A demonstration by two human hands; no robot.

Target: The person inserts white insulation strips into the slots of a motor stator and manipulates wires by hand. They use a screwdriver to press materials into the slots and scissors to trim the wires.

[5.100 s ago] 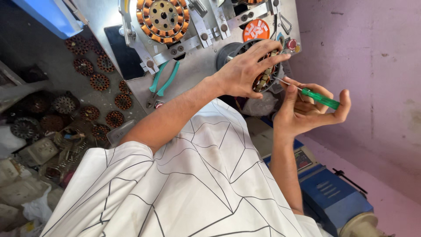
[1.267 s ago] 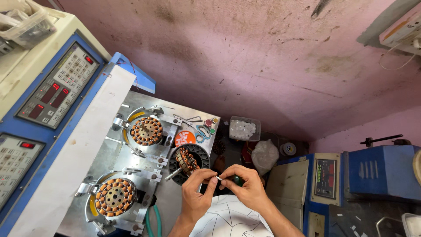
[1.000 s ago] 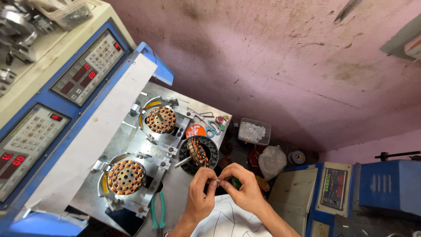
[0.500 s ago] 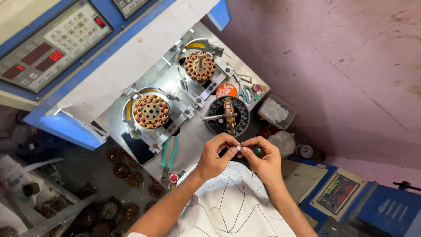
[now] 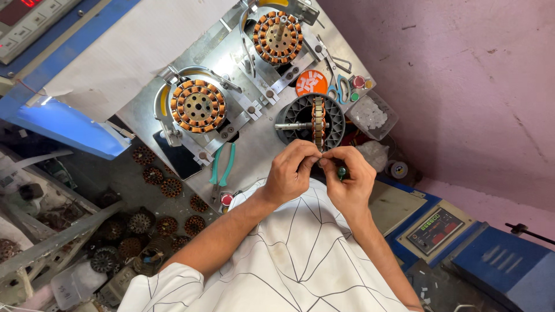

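I am looking down past my white patterned shirt (image 5: pixel 300 254) at both hands, which are meeting just in front of the round dark holder (image 5: pixel 310 122) on the grey metal worktop (image 5: pixel 260 144). My left hand (image 5: pixel 291 173) is curling its fingers in, thumb and forefinger pinching at something small right at the lower edge of the copper-wound stator (image 5: pixel 317 121), which is standing on edge in the holder with a metal shaft sticking out to one side. What sits between the fingertips is too small for me to tell. My right hand (image 5: pixel 348 178) is pressing its fingertips against those of the left, and it is clenching a green-handled tool (image 5: pixel 341 171), whose end is peeking out below the fingers.

Further up the worktop, two more stators are lying flat in the winding fixtures: one (image 5: pixel 198 106) to the left, another (image 5: pixel 278 37) near the top. Green-handled pliers (image 5: pixel 222 164) are lying near my left forearm, beside a red button (image 5: pixel 226 199). An orange dish of white bits (image 5: pixel 311 82) and blue-handled scissors (image 5: pixel 335 86) are sitting just beyond the holder, with a clear tray (image 5: pixel 373 114) to their right. Loose wound stators (image 5: pixel 153 173) are lying scattered on the floor at left.
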